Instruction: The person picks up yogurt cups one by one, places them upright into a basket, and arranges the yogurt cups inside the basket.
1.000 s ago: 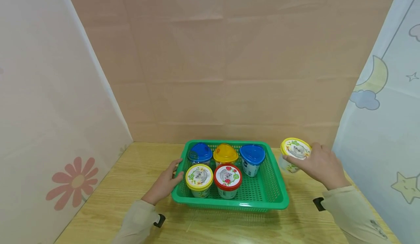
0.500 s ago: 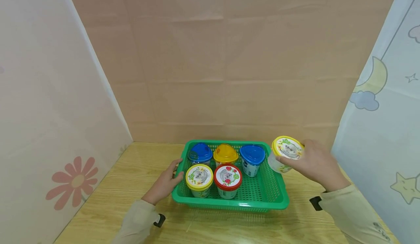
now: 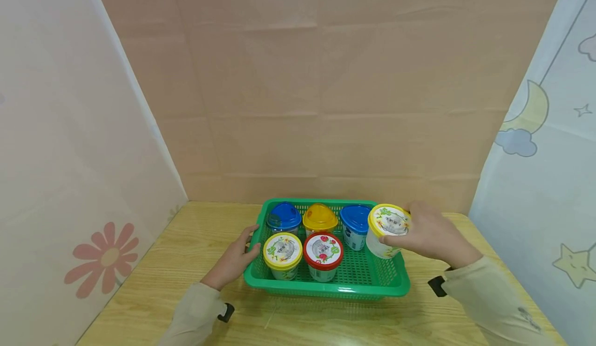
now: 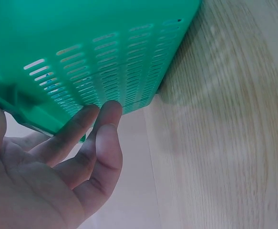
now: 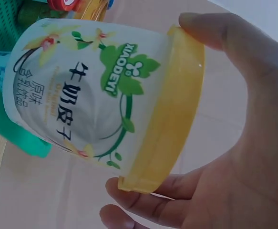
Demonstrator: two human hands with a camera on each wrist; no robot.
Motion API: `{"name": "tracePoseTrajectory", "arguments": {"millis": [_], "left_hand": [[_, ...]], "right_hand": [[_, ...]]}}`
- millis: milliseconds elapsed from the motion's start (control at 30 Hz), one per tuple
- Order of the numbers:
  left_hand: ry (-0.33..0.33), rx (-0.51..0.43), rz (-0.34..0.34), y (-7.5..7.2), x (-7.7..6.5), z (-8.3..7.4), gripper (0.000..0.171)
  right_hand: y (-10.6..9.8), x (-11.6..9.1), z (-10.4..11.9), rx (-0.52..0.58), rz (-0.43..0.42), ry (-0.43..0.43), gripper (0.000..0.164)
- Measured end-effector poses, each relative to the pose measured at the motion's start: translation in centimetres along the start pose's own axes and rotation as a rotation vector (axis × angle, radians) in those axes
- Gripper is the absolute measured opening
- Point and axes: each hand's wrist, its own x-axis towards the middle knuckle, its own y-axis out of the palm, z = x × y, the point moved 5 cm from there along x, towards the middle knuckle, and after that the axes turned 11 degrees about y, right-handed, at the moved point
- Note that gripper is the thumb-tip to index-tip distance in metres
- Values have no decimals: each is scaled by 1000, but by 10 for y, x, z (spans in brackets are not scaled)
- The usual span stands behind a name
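Note:
In the head view my right hand (image 3: 430,235) holds a white plastic cup (image 3: 383,246) with a yellow-rimmed lid over the right rim of a green basket (image 3: 393,288). The right wrist view shows thumb and fingers spanning the cup's yellow lid (image 5: 169,114); flowers, green leaves and lettering decorate its side. At the basket's left rim is my left hand (image 3: 235,259), its fingertips (image 4: 111,112) against the perforated outer wall and its thumb by the rim. Inside the basket, a yellow-lidded cup (image 3: 282,253) and a red-lidded cup (image 3: 323,255) stand in the front row.
Along the basket's back row stand a blue-lidded tub (image 3: 284,217), a yellow-lidded tub (image 3: 320,219) and another blue-lidded tub (image 3: 356,224). The basket's front right floor (image 3: 356,271) shows bare mesh. The wooden table (image 3: 186,253) meets a brown backdrop (image 3: 316,103) behind.
My right hand has carried the yellow-lidded cup leftward from beside the basket to over its right rim, lowering it slightly in the last half second. The left hand and basket have stayed put.

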Motion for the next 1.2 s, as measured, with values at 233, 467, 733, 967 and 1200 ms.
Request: {"name": "tracePoseTrajectory", "arguments": {"millis": [233, 467, 733, 967, 1200], "left_hand": [[5, -6, 10, 0, 1, -2, 56], [15, -18, 21, 0, 0, -4, 56], [-7, -23, 19, 2, 0, 0, 56], [-7, -18, 13, 1, 1, 0, 56], [-7, -22, 18, 0, 0, 2, 57]], "right_hand": [[6, 1, 9, -34, 12, -37, 85], [17, 2, 17, -19, 48, -55, 94], [31, 5, 18, -79, 83, -85, 89], [41, 9, 22, -154, 137, -93, 83], [49, 10, 29, -193, 185, -89, 76]]}}
